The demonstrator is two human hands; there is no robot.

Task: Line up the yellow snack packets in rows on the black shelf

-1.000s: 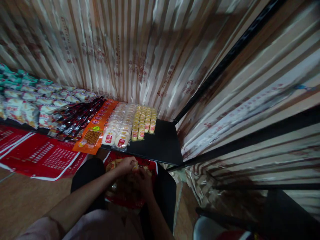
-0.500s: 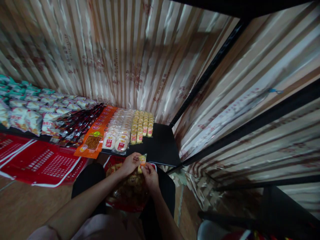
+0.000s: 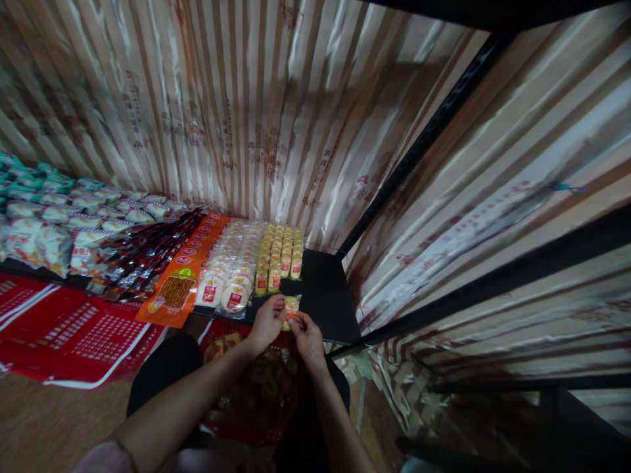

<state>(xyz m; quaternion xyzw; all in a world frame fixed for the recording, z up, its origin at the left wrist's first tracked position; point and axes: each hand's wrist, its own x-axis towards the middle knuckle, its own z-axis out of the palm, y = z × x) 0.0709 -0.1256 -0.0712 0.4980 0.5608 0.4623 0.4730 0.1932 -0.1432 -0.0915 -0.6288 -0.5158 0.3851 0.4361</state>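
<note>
My left hand (image 3: 266, 323) and my right hand (image 3: 308, 336) together hold one small yellow snack packet (image 3: 290, 307) just above the front edge of a black shelf (image 3: 323, 295). Rows of the same yellow packets (image 3: 280, 259) lie on the shelf right behind it. Below my wrists a red basket (image 3: 256, 387) with more snacks rests on my lap.
Left of the yellow rows lie round white packets (image 3: 227, 276), an orange pack (image 3: 180, 279), dark red packets (image 3: 142, 253) and white-green bags (image 3: 54, 220). Red crates (image 3: 73, 332) sit on the floor at left. Striped foil lines the wall; black shelf bars run at right.
Both hands rose out of the red basket with a yellow packet and carried it forward to the shelf's front edge.
</note>
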